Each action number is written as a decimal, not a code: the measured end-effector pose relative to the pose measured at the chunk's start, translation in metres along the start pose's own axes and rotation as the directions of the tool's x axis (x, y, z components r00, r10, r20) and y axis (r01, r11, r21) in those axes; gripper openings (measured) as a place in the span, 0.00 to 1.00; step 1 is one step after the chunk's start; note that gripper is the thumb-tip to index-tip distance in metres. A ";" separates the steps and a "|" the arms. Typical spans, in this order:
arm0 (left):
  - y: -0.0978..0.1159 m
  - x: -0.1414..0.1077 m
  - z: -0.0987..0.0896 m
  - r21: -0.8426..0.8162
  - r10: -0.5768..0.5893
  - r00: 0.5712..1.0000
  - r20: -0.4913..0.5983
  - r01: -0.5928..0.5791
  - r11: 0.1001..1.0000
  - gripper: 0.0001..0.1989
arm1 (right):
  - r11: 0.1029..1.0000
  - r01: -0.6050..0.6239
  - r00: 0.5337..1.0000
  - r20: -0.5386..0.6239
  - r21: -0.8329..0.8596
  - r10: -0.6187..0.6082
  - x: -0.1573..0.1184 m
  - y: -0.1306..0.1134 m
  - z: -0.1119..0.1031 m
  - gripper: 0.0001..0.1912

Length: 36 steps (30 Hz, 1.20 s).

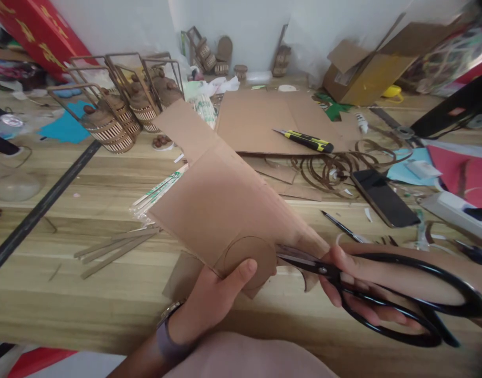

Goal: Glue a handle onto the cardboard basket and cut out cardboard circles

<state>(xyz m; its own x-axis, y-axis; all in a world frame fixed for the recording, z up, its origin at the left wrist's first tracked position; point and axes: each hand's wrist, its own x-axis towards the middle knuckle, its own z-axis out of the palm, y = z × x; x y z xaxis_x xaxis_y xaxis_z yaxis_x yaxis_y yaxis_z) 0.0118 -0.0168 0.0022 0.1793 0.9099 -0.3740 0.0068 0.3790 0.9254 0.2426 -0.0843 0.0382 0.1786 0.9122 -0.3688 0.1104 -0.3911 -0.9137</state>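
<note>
My left hand (pixel 215 294) grips a large brown cardboard piece (pixel 221 194) at its lower edge, thumb on top and fingers hidden beneath. Under the thumb a circle (pixel 249 254) is outlined on the cardboard, and its right side is partly cut free. My right hand (pixel 355 283) is closed around black-handled scissors (pixel 323 270), with fingers through the loops. The blades point left and meet the cardboard beside the circle. A curled cardboard offcut (pixel 311 281) hangs below the blades.
A yellow and black utility knife (pixel 310 142) lies on a cardboard sheet (pixel 251 118) behind. To the right are a phone (pixel 385 198), a pen (pixel 341 226) and coiled brown strips (pixel 323 170). Small woven buckets (pixel 111 131) stand back left; cardboard strips (pixel 115 249) lie left on the table (pixel 118 299).
</note>
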 end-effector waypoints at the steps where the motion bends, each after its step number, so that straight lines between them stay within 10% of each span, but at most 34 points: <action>1: 0.001 -0.001 0.001 0.006 0.005 1.000 0.014 -0.005 1.000 0.12 | 1.000 0.000 1.000 0.007 0.007 0.000 0.001 0.004 -0.001 0.27; 8: -0.017 0.002 0.006 -0.158 -0.208 0.975 0.079 0.218 0.963 0.17 | 0.965 -0.258 0.953 0.181 0.051 0.245 0.053 0.009 0.003 0.30; 13: -0.039 0.006 0.004 -0.223 -0.266 0.961 0.072 0.276 0.935 0.19 | 0.792 -0.592 0.541 0.656 -0.149 0.527 0.080 0.016 -0.008 0.37; 16: -0.041 0.007 0.004 -0.249 -0.285 0.957 0.059 0.290 0.924 0.19 | 0.773 -0.609 0.475 0.698 -0.178 0.535 0.087 0.021 -0.009 0.39; 26: -0.028 0.008 0.010 -0.410 -0.355 0.928 0.109 0.367 0.835 0.19 | 0.846 -0.488 0.586 0.636 -0.217 0.502 0.082 0.019 -0.003 0.37; 32: -0.031 0.011 0.009 -0.467 -0.383 0.914 0.130 0.397 0.790 0.19 | 0.849 -0.409 0.433 0.748 -0.334 0.503 0.095 0.031 -0.005 0.41; 36: -0.032 0.012 0.009 -0.474 -0.373 0.921 0.116 0.381 0.794 0.19 | 0.860 -0.395 0.440 0.755 -0.322 0.485 0.091 0.031 -0.008 0.42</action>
<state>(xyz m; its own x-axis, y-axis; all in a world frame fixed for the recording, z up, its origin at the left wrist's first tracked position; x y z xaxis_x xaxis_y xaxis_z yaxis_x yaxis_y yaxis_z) 0.0225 -0.0198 -0.0312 0.2767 0.6770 -0.6820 -0.3929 0.7274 0.5627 0.2699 -0.0146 -0.0222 -0.6062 0.3044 -0.7348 0.3394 -0.7365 -0.5852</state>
